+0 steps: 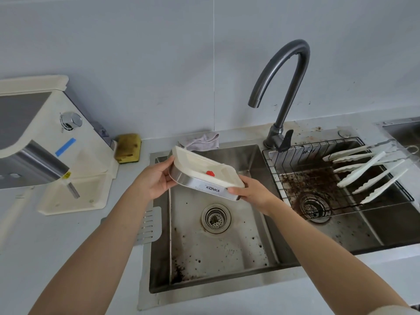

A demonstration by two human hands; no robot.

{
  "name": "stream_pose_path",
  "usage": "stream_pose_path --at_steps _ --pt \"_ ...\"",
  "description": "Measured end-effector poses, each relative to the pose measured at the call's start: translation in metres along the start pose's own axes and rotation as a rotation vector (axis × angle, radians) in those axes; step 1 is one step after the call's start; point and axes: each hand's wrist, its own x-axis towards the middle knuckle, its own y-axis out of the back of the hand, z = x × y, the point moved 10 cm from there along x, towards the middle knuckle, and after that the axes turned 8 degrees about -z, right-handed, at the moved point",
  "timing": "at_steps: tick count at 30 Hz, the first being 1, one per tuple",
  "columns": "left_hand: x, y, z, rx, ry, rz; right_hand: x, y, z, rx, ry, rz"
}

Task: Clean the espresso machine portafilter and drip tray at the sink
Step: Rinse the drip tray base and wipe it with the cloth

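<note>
Left grip point(155, 178), right grip point(252, 193), tray point(200, 164) between

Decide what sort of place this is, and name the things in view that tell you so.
Probably a kitchen, perhaps a café's wash-up area: a stainless double sink with a gooseneck tap, an espresso machine on the counter beside it, and a drip tray held over the sink.

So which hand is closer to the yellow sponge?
Left. The left hand grips the drip tray at the end nearest the sponge; the right hand holds the opposite end, farther away.
</note>
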Motion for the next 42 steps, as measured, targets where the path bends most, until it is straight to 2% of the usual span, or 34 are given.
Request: stream_pose_path --at_steps 10,15,22,32,42 --pt "0.013 0.001 -0.002 0.088 0.118 0.123 0.007 0.000 0.021 0.122 -0.164 -0.025" --pt "0.018 0.000 -0.012 0.162 0.198 0.204 0.004 -0.006 0.034 0.107 -0.310 -0.065" --pt "0.022 0.006 -0.026 0.264 0.285 0.283 0.002 -0.007 0.048 0.112 -0.422 -0.065" --pt "0.025 0.024 -0.036 0.607 0.419 0.316 0.001 0.006 0.060 0.061 -0.504 -0.030" --pt "0.027 0.029 -0.040 0.726 0.486 0.325 0.003 0.011 0.067 0.042 -0.529 -0.024"
